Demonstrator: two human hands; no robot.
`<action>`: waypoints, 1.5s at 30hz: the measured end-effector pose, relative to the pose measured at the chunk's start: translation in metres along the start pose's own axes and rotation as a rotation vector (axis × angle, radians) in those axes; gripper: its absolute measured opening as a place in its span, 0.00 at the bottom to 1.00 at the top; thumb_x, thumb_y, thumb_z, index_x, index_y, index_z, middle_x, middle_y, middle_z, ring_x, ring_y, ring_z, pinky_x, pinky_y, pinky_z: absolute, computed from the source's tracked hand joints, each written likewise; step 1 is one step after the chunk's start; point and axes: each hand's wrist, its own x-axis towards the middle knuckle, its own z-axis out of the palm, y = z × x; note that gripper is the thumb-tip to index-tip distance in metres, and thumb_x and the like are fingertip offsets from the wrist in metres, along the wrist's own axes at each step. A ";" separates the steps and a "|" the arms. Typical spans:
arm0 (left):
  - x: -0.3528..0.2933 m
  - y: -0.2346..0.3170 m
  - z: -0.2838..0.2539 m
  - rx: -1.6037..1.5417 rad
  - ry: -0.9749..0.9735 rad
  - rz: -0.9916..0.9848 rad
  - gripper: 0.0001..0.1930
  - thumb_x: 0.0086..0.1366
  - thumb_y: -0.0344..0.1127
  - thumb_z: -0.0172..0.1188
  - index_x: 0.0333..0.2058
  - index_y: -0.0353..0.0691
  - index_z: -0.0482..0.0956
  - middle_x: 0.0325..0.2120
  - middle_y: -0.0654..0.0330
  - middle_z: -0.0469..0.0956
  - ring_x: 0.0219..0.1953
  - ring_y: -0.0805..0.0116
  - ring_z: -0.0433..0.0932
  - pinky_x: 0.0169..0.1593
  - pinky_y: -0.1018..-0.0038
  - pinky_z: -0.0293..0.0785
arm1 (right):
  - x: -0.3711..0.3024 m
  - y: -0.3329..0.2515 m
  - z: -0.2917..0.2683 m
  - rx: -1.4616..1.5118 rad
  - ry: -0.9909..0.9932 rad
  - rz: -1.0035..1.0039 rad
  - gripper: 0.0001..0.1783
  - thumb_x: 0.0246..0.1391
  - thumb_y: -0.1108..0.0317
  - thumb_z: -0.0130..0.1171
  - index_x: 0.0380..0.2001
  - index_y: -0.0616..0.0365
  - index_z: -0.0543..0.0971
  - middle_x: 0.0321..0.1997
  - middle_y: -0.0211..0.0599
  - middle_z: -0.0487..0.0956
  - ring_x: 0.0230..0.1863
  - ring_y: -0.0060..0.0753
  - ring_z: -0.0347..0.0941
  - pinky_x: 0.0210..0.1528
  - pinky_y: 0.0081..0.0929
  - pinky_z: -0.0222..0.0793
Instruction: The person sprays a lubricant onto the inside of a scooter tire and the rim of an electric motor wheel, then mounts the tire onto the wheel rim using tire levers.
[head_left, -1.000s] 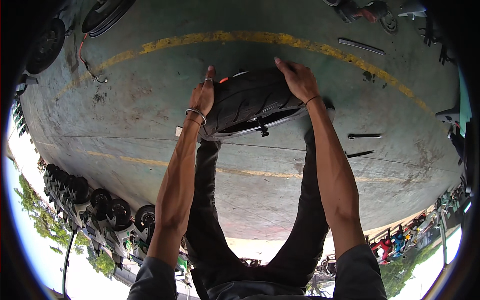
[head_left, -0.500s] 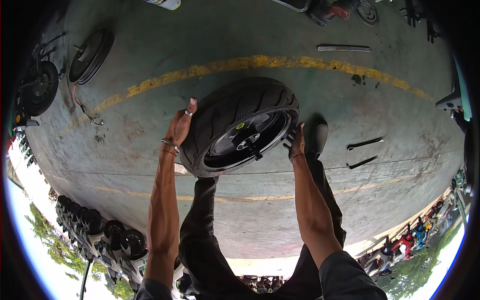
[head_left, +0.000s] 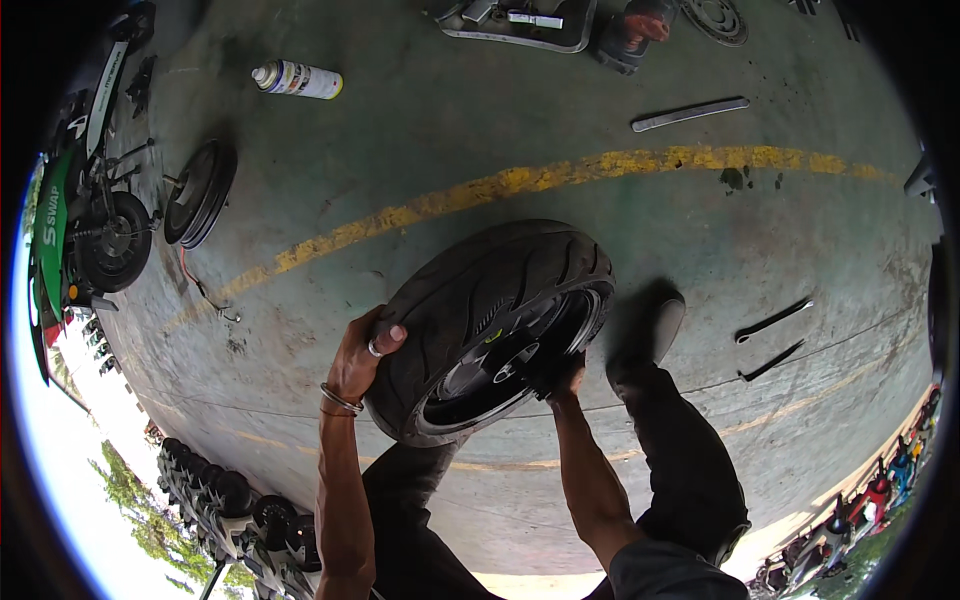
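A scooter wheel (head_left: 500,290) with a black grooved tyre and a dark rim leans in front of me, its hub side tilted toward me and to the right. My left hand (head_left: 362,355) grips the tyre's left side, with the thumb on the tread; a ring and a bangle show on that hand and wrist. At the wheel's lower right, my right hand (head_left: 570,378) closes at the rim near the dark axle end. Most of its fingers are hidden by the wheel.
Two dark hand tools (head_left: 775,320) lie right of my shoe (head_left: 668,325). Farther off are a metal bar (head_left: 690,114), a spray can (head_left: 298,79), a tray (head_left: 520,35) with parts, and a red-and-black object (head_left: 635,35). Another wheel (head_left: 200,195) stands left, by a green scooter (head_left: 62,225).
The view has shifted, bringing the spray can and tray into sight. My right hand has moved from the rim's right edge inward to the lower right near the axle. My left hand stays on the tyre.
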 end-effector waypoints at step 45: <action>0.295 0.022 -0.119 -0.002 0.572 -0.085 0.59 0.42 0.73 0.66 0.56 0.22 0.59 0.54 0.42 0.67 0.58 0.51 0.67 0.60 0.64 0.63 | 0.143 -0.103 0.169 -0.438 0.657 -0.512 0.46 0.61 0.34 0.28 0.56 0.69 0.70 0.52 0.57 0.76 0.49 0.49 0.74 0.55 0.38 0.65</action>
